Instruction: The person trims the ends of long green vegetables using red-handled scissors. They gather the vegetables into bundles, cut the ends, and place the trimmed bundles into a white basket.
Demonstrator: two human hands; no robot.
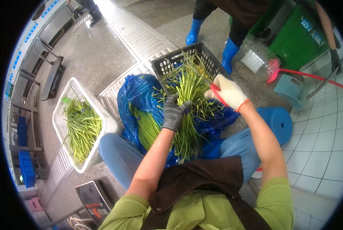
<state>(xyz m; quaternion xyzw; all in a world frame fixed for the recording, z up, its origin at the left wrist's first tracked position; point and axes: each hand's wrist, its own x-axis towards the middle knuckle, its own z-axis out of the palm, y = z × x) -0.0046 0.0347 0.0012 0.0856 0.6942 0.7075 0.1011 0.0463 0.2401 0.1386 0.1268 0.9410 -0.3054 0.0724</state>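
My left hand [175,112], in a grey knit glove, grips a bunch of long green stems that look like garlic scapes [186,83]. Its cut-looking ends point away over a black plastic crate [201,47], while the rest hangs towards my lap. In a cream glove, my right hand [230,93] holds a red-handled tool [218,94] just right of the bunch; its working end is hard to make out. Stem scraps lie in and over the crate. To the left, more stems [148,129] lie in a blue plastic bag [135,89] between my knees.
A white plastic basket [86,166] of green stems stands left. Ahead is a person in blue boots [231,54]. On the right are a blue stool [275,123], a green bin [299,37] and a red-handled broom [303,74]. A platform cart [53,77] stands far left.
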